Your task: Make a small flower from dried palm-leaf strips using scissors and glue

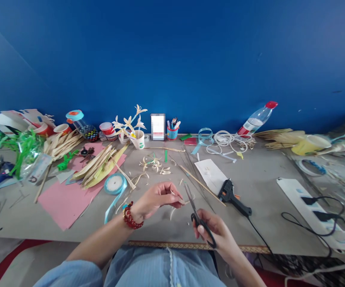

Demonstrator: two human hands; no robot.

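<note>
My left hand (167,196), with a red bead bracelet at the wrist, is pinched closed on a small pale strip of dried husk (186,202) whose tip shows at the fingertips. Black-handled scissors (194,207) are gripped in my right hand (212,227); their blades point up and away, slightly parted, just right of the strip. Beyond my hands lie cut husk petals (151,162) with a bit of green among them. A roll of light blue ribbon (115,183) rests left of my left hand, its loose end trailing toward me.
A black glue gun (234,197) lies to the right on the table, near a white power strip (310,211) with black cords. Pink paper (66,203) and a husk bundle (99,167) are at left. Husk flowers stand in a paper cup (138,140); a plastic bottle (257,119) leans on the wall.
</note>
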